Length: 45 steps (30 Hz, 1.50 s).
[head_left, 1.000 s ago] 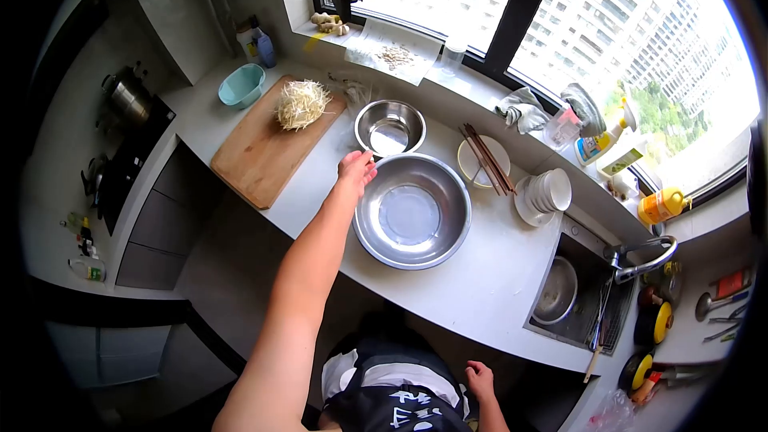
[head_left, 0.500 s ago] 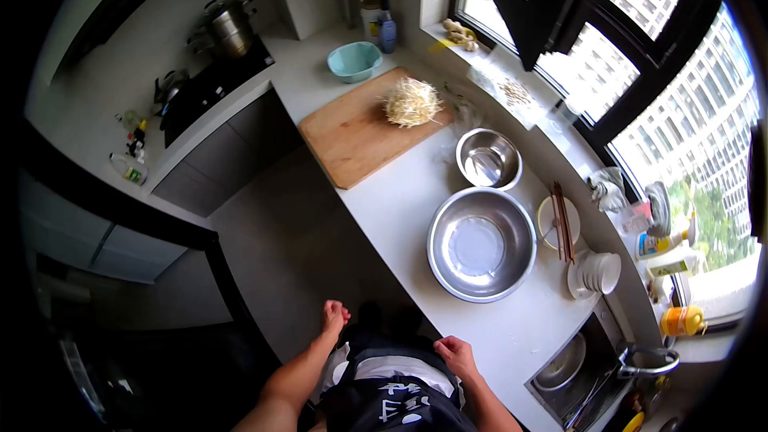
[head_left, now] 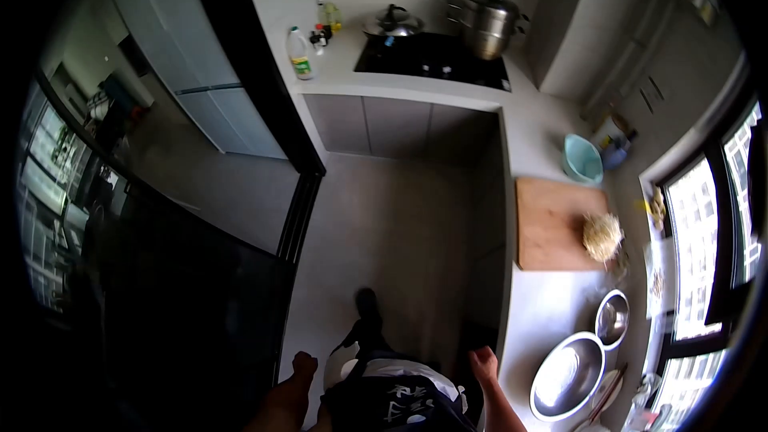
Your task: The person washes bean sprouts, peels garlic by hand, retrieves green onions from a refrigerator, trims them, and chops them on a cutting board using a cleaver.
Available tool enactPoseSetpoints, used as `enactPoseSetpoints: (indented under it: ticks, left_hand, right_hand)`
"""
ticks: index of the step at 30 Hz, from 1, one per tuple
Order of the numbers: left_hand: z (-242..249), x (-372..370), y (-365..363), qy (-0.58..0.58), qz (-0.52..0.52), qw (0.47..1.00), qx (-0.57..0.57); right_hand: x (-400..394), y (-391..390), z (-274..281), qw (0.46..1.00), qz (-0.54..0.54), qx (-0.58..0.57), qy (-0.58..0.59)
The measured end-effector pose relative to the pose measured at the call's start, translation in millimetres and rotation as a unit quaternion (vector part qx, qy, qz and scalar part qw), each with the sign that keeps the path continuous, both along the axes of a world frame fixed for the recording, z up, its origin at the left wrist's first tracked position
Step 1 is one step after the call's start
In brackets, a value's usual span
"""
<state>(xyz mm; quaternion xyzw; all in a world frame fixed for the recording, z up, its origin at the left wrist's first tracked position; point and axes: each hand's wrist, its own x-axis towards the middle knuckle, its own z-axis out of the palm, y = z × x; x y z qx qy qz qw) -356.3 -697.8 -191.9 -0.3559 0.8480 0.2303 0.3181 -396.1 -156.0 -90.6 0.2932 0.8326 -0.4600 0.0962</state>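
Near the bottom of the head view, my left hand (head_left: pixel 304 366) hangs left of my body over the floor, its fingers curled and too dark to make out fully. My right hand (head_left: pixel 483 363) is on the other side, beside the counter's front edge, with fingers folded in; whether anything is inside cannot be seen. The nearest things to it are a large steel bowl (head_left: pixel 566 376) and a smaller steel bowl (head_left: pixel 612 320) on the counter. Farther up, a wooden board (head_left: pixel 552 224) bears a pile of pale sprouts (head_left: pixel 602 237).
A teal basin (head_left: pixel 582 158) stands beyond the board. The black stove (head_left: pixel 432 60) at the back holds a steel pot (head_left: pixel 490 26) and a lidded pan (head_left: pixel 394 24). A bottle (head_left: pixel 300 54) stands left of it. A dark door frame (head_left: pixel 300 208) borders the floor at left.
The view has swung left, so the counter, board and bowls now lie at the right and the stove is at the top centre. One foot has come into view, stepped forward.
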Motion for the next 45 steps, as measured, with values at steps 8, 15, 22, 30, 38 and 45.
enactPoseSetpoints:
  ticks: [8, 15, 22, 30, 38, 45]
  left_hand:
    - [-17, -184, -106, 0.032, 0.068, 0.985, 0.153]
    - [6, -370, -141, 0.284, 0.054, 0.957, 0.041]
    - [11, -479, -225, 0.248, 0.187, 0.95, 0.022]
    - [77, -581, -412, 0.396, 0.535, 0.705, 0.243]
    - [136, -753, -656, 0.443, 0.52, 0.676, 0.278]
    - [189, -936, -814, 0.444, 0.478, 0.612, 0.447]
  right_hand:
    - [-9, -47, -63, 0.883, 0.337, 0.118, -0.303]
    - [-216, -51, -191, 0.853, 0.407, 0.098, -0.313]
    - [-567, -246, -100, 0.865, 0.422, 0.215, -0.164]
    - [-795, -531, -20, 0.824, 0.563, 0.025, 0.064]
    - [-848, -772, 6, 0.796, 0.602, -0.024, 0.057]
    - [-845, -905, 47, 0.874, 0.474, -0.069, 0.087]
